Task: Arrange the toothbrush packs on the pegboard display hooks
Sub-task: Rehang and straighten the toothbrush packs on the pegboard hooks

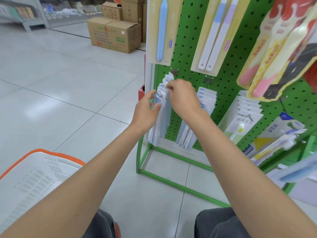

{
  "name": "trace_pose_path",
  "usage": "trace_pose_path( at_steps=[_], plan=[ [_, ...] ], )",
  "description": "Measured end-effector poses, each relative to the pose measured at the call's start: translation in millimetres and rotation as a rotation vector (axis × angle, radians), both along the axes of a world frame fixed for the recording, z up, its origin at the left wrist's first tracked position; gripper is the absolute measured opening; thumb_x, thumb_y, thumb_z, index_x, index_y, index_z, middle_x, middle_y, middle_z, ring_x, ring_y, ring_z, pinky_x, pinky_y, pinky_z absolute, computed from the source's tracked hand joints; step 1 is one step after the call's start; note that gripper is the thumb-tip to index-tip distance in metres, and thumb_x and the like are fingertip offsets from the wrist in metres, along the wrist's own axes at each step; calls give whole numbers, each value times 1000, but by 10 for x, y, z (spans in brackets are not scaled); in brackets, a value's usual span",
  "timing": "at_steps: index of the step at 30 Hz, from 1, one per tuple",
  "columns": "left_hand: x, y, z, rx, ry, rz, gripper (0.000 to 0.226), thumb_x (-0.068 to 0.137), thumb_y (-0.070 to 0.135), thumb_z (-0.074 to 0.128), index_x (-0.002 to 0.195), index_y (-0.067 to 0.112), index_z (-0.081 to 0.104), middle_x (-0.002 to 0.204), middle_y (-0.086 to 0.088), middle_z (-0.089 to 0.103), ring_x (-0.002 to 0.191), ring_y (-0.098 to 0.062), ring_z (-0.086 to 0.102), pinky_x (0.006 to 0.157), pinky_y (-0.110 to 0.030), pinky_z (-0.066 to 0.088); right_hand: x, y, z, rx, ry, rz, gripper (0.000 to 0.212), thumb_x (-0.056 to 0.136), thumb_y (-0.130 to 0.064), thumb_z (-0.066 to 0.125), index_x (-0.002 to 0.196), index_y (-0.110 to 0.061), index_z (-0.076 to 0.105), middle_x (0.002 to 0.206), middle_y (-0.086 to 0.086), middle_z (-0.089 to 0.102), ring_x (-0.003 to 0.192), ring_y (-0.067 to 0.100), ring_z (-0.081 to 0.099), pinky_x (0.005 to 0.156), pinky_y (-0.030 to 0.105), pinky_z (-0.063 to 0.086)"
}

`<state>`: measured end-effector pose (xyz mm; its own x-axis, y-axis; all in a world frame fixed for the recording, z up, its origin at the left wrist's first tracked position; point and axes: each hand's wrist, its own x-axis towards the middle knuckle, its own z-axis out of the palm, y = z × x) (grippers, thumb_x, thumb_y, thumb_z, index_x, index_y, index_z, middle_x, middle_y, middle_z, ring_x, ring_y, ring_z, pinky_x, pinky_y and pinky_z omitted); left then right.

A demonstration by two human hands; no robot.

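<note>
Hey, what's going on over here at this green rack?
A person, down low in front of a green pegboard in a shop, is sorting toothbrush packs that hang on a lower hook. The left hand grips the front packs near the hook's tip, and the right hand pinches the tops of packs further back. Other hooks beside and above also hold packs. A white basket with an orange rim sits on the floor to the person's left.
</note>
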<state>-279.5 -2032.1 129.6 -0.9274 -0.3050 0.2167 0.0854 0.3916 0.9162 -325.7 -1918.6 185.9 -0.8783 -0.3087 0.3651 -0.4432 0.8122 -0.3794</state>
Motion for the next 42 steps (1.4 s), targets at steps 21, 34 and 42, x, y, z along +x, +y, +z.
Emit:
trace_pose_path(
  at_steps=[21,34,42],
  plan=[
    [-58,-24,-41,-29,-21,0,41,98,18,53,138,27,52,115,4,66,102,-14,58,73,-15,45,-162,40,94,0,16,-32,9,92,-8,56,96,-14,62,93,6,68,86,27,62,77,42,53],
    [153,81,78,-118,-40,153,64,90,18,62,147,21,33,146,0,42,136,-23,32,112,-44,32,245,342,-29,-128,258,40,20,94,-8,56,110,-11,68,96,0,69,102,24,51,89,35,38],
    [536,198,218,-74,-21,42,41,90,15,63,130,21,53,122,7,55,82,-10,55,75,-23,45,521,490,6,-388,23,132,20,96,-11,58,110,-12,71,96,-4,68,82,3,52,76,10,40]
  ],
)
